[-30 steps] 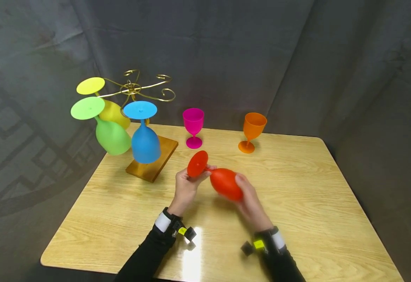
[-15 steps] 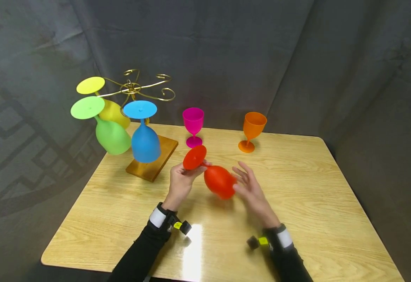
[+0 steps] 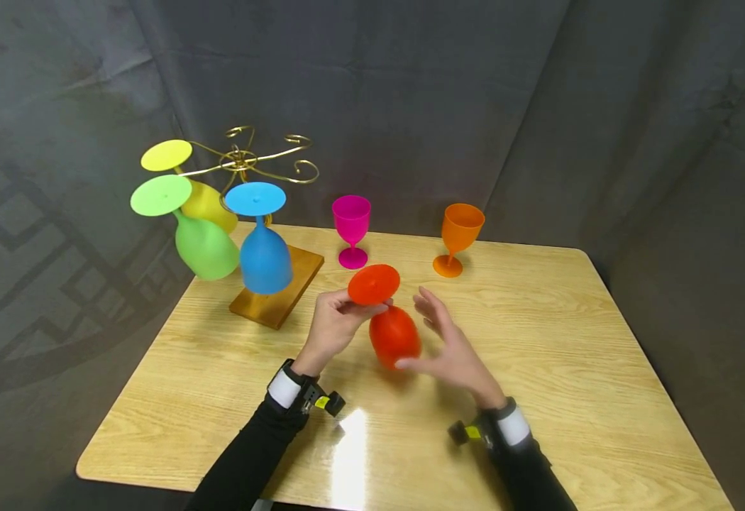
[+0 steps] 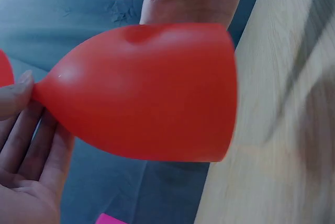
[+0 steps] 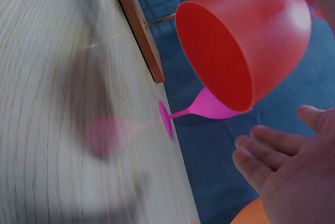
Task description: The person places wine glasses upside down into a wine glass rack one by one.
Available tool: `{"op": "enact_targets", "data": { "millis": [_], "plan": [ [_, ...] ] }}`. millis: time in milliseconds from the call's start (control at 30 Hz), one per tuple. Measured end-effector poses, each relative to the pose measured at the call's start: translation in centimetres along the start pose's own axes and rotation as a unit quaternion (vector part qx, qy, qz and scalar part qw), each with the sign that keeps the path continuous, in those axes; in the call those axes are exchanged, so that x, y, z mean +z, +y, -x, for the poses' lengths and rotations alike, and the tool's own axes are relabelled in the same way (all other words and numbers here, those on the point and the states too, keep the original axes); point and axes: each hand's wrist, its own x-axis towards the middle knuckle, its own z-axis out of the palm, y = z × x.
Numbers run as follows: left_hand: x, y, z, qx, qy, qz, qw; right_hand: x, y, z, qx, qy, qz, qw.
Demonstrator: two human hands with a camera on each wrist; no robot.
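A red goblet (image 3: 394,339) is held upside down above the table, its round base on top and its mouth downward. My left hand (image 3: 333,330) pinches its stem just under the base. In the left wrist view, the thumb and fingers of that hand (image 4: 31,156) meet at the narrow stem of the red goblet (image 4: 152,93). To the right of the bowl, my right hand (image 3: 452,355) is spread with nothing in it. A gap shows between its fingers and the goblet's bowl (image 5: 261,35) in the right wrist view.
At the left stands a gold wire rack (image 3: 240,163) on a wooden base (image 3: 299,273). Yellow (image 3: 205,202), green (image 3: 206,245) and blue goblets (image 3: 265,259) hang upside down there. A magenta goblet (image 3: 351,220) and an orange goblet (image 3: 462,227) stand upright at the back of the table.
The right hand has let go of the red goblet's bowl and spread its fingers. In the left hand, the goblet has swung from nearly sideways to closer to upside down.
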Motion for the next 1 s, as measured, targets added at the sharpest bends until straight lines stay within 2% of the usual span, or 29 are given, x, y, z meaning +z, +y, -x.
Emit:
{"op": "enact_targets", "data": {
  "millis": [133,300,633,767,1000],
  "plan": [
    [0.2,0.5,0.0,0.008,-0.01,-0.041,0.9991,0.7,-0.6,-0.1,0.009,-0.019,0.031,0.9993],
    [0.5,0.7,0.1,-0.004,-0.012,-0.063,0.9979,1.5,-0.8,-0.1,0.027,-0.027,0.056,0.9977],
    [0.6,1.1,0.2,-0.016,-0.017,-0.072,0.9971,1.7,-0.5,-0.1,0.031,-0.026,0.037,0.9985],
    [0.6,1.1,0.2,-0.016,-0.016,-0.059,0.998,1.7,-0.4,-0.1,0.034,-0.013,0.03,0.9989],
    [0.4,0.0,0.5,-0.008,-0.043,0.014,0.9989,1.5,-0.7,-0.1,0.046,0.026,0.001,0.9986]
  ]
}}
